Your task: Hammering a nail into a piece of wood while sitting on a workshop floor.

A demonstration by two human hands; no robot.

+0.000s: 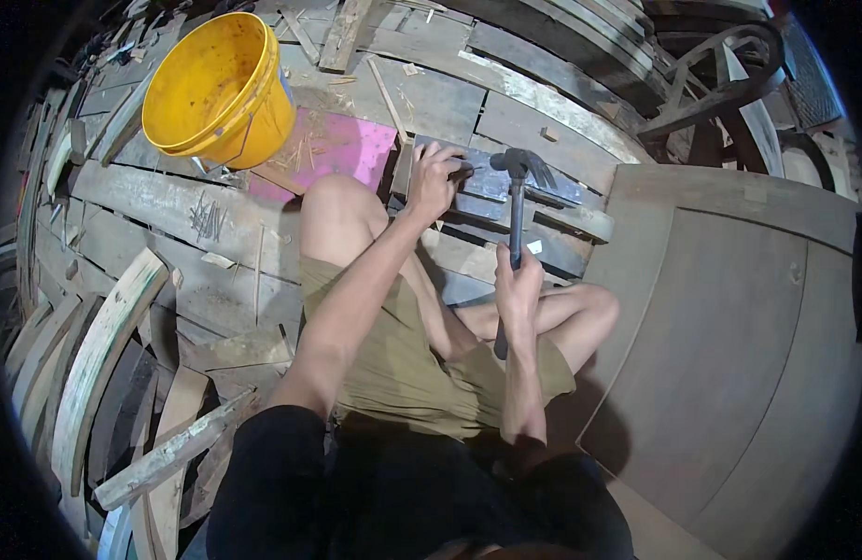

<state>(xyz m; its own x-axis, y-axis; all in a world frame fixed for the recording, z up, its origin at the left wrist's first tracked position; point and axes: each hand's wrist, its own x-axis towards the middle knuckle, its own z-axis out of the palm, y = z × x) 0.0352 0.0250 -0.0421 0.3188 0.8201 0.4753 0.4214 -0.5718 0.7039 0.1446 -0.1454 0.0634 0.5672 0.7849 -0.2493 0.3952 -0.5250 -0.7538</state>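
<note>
A claw hammer [517, 210] stands nearly upright in the view, its dark handle gripped by my right hand [518, 280] above my bent leg. To the left of the hammer's head, my left hand [434, 178] has its fingers curled around a small dark object [463, 169], with a thin tip pointing towards the hammer. What that object is, I cannot tell. Beneath the left hand and the hammer's head lies a dark, worn board [490, 183] on wooden slats. Several loose nails [207, 218] lie on a plank at the left.
A yellow plastic bucket [224, 91] stands at the upper left beside a pink sheet [333, 150]. Curved wood pieces [98, 364] are heaped at the lower left. A panelled wooden door [732, 350] lies on the right. A curved wooden frame [725, 91] rests at the upper right.
</note>
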